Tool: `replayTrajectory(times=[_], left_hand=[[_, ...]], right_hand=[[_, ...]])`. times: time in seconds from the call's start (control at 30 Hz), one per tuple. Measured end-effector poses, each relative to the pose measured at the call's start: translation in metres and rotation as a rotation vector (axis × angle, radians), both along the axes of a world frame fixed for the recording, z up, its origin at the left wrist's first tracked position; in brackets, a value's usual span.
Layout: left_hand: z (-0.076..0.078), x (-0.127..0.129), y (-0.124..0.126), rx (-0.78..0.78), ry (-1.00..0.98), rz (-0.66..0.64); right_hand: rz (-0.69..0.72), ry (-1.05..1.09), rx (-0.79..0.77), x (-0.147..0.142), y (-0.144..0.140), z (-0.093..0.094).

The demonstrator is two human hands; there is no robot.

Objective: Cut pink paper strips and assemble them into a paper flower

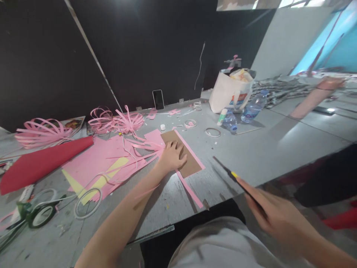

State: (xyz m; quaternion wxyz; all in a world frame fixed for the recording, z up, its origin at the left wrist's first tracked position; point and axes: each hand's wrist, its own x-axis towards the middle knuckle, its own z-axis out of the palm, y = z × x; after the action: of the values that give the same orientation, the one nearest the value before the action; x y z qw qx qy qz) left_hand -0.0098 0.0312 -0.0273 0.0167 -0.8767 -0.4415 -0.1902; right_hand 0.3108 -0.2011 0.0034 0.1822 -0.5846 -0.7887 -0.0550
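Observation:
My left hand (173, 156) presses down on a brown cardboard rectangle (191, 163), fingers spread. Pink paper (192, 150) shows along the cardboard's right edge. A loose pink strip (191, 190) runs from beneath it toward the table's front edge, and more pink strips fan out left of my wrist. In my right hand (275, 208), off the front edge, is what looks like a utility knife (234, 174), slim and dark with a yellow band. Its tip points up and left, apart from the cardboard. My right fingers are wrapped round its handle and slightly blurred.
Pink sheets (83, 160), red material (41, 163) and tape rolls (43, 216) lie left. Looped pink strips (44, 132) are behind. A phone (158, 99) leans on the dark wall. Bottles (254, 107), a glue stick (222, 117) and a bag (230, 91) stand right. Another person's arm (315, 98) reaches in.

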Motion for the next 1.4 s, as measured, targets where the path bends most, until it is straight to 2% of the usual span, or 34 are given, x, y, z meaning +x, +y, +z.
replayTrajectory(times=[0.1,0.23,0.4,0.5,0.53,0.6,0.7,0.8,0.9,1.07,1.4], left_hand=[[0.0,-0.001,-0.002,0.01,-0.001,-0.001],[0.001,-0.002,-0.005,0.018,-0.002,-0.011],[0.003,-0.002,-0.007,0.01,0.006,-0.01],[0.002,-0.002,-0.008,0.005,-0.008,-0.004],[0.002,-0.002,-0.008,0.006,-0.017,0.0],[0.001,-0.002,-0.008,0.011,-0.034,0.003],[0.0,-0.002,-0.009,0.016,-0.038,-0.011],[0.001,-0.001,-0.009,0.005,-0.026,0.003],[0.003,-0.001,-0.01,-0.036,-0.014,0.021],[0.009,-0.003,-0.012,-0.094,0.011,0.01],[0.013,-0.003,-0.012,-0.143,0.028,0.01]], right_hand=[[-0.045,-0.131,-0.002,0.019,0.043,-0.01],[0.103,-0.251,-0.074,0.016,0.086,-0.007],[0.246,-0.104,-0.15,-0.022,0.134,0.022],[0.258,0.085,-0.154,-0.049,0.189,0.037],[0.301,0.133,-0.184,-0.058,0.213,0.039],[0.359,0.237,-0.256,-0.078,0.262,0.041],[0.229,0.351,-0.382,-0.11,0.327,0.036],[0.206,0.345,-0.358,-0.133,0.369,0.022],[0.198,0.357,-0.318,-0.143,0.389,0.001],[0.186,0.374,-0.278,-0.14,0.4,-0.028],[0.102,0.395,-0.209,-0.143,0.405,-0.051]])
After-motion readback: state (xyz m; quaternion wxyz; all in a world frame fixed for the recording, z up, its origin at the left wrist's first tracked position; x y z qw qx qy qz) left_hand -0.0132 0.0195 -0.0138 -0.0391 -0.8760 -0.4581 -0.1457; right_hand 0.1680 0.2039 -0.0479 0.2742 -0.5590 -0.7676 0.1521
